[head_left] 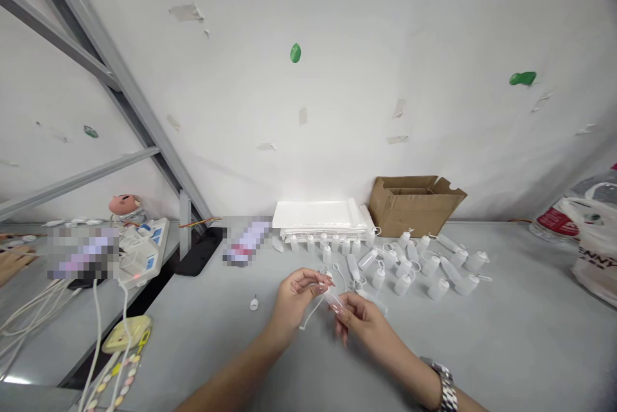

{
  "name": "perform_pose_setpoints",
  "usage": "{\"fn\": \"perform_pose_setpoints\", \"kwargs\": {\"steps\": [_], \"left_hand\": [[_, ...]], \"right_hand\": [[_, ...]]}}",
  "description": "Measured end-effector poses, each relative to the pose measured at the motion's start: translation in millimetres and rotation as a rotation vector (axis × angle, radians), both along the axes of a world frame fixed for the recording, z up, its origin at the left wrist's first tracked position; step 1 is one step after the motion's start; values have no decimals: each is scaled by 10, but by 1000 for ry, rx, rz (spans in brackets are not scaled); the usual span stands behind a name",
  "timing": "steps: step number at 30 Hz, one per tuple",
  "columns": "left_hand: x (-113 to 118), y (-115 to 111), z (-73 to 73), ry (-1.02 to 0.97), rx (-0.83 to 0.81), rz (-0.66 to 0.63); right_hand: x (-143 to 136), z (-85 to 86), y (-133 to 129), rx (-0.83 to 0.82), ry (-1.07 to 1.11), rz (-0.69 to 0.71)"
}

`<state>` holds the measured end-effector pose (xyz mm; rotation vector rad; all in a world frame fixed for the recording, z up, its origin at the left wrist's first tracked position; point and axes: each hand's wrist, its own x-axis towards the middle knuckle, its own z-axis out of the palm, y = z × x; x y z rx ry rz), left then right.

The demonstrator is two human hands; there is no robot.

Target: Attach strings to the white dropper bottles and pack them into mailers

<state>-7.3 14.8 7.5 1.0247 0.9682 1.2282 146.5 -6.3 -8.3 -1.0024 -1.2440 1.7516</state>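
Observation:
Between my hands is a small clear squeeze bottle [333, 300], held tilted above the grey table. My right hand [359, 319] grips its body with thumb and fingers. At its top end, my left hand [299, 296] pinches with thumb and fingertips; whether it grips the neck or a cap is too small to tell. A thin white strap [311, 314] hangs below my left fingers. Just beyond my hands, several similar white bottles [378, 278] stand or lie, some with looped straps. A small white cap [254, 303] lies to the left of my left hand.
A stack of white envelopes [321, 214] and an open cardboard box [414, 209] stand against the wall. A black phone [200, 251] lies to the left, near a power strip [144, 254] and white cables. A plastic bag [598, 245] sits at far right.

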Motion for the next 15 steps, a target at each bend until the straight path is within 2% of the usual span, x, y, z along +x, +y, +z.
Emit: {"fn": "perform_pose_setpoints", "kwargs": {"steps": [3, 5, 7, 11, 13, 15], "left_hand": [[6, -14, 36, 1, -10, -33], [9, -11, 39, -53, -66, -27], [11, -2, 25, -161, -144, -42], [7, 10, -5, -376, -317, -180], [0, 8, -7, -412, -361, -210], [-10, 6, -7, -420, -359, -198]], "right_hand": [[18, 18, -17, -129, 140, 162], [29, 18, -4, -148, 145, 141], [46, 13, 29, -61, 36, 2], [117, 3, 109, 166, -188, -353], [155, -7, 135, 203, -236, -436], [178, -28, 149, 213, -269, -461]]}}
